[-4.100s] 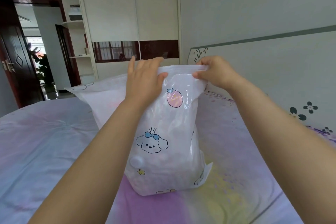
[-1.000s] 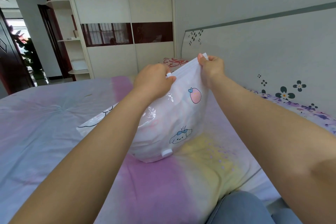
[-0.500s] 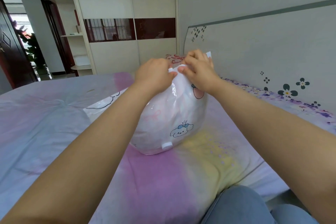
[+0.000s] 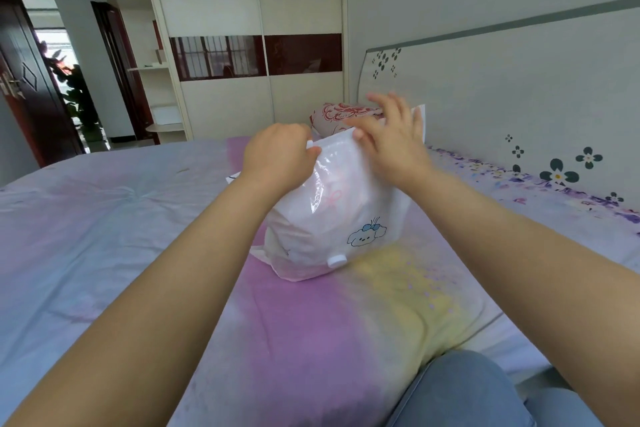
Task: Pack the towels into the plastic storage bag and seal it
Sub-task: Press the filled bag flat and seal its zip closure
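Note:
A bulging white plastic storage bag (image 4: 332,218) printed with a cartoon puppy stands on the bed, with pale towels showing dimly through its clear upper part. A round white valve (image 4: 336,260) sits low on its front. My left hand (image 4: 277,158) is fisted on the bag's top edge at the left, pinching a small white slider. My right hand (image 4: 391,139) rests on the top edge just to the right, thumb in front and fingers spread behind. The far corner of the top strip (image 4: 419,121) sticks up behind my right hand.
The bag rests on a bed sheet (image 4: 311,340) in lilac, pink and yellow. A red-patterned pillow (image 4: 341,116) lies behind the bag by the flowered headboard (image 4: 519,107). My knee in blue jeans (image 4: 460,392) is at the bottom right. A wardrobe (image 4: 242,45) and an open door (image 4: 31,80) stand at the back.
The bag has tipped from upright to leaning on the bed. My right hand slid along the top edge toward my left hand, and its fingers have now spread apart.

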The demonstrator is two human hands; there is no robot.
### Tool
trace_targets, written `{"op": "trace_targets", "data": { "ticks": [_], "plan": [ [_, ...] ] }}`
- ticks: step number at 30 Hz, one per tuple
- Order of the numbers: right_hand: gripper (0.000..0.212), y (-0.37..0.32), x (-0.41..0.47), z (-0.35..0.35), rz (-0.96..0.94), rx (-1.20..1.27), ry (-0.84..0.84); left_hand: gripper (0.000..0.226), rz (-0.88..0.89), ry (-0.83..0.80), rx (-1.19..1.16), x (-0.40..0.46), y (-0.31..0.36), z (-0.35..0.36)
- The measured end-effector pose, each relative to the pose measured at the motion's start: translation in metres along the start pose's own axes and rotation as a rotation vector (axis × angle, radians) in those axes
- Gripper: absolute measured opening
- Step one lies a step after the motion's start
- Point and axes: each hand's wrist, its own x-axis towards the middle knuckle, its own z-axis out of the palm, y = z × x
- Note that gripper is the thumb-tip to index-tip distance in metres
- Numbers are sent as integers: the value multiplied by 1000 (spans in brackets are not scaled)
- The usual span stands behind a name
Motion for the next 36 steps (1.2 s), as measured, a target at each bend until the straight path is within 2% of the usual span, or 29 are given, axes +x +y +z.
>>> {"op": "trace_targets", "data": {
  "ticks": [2, 7, 14, 28, 36],
  "plan": [
    [24, -14, -8, 7, -28, 95, -56, 28, 31, -10, -26, 1, 6, 2],
    [22, 2, -11, 16, 100, 175, -98, 28, 75, -101, 35, 0, 14, 6],
    [23, 26, -18, 24, 226, 271, -110, 26, 52, -113, 25, -17, 10, 11],
    [21, 28, -24, 45, 272, 389, -161, 35, 35, -144, -132, -39, 1, 14],
    [21, 35, -31, 60, 311, 413, -185, 27, -30, -180, -248, -52, -5, 26]
  ]
}}
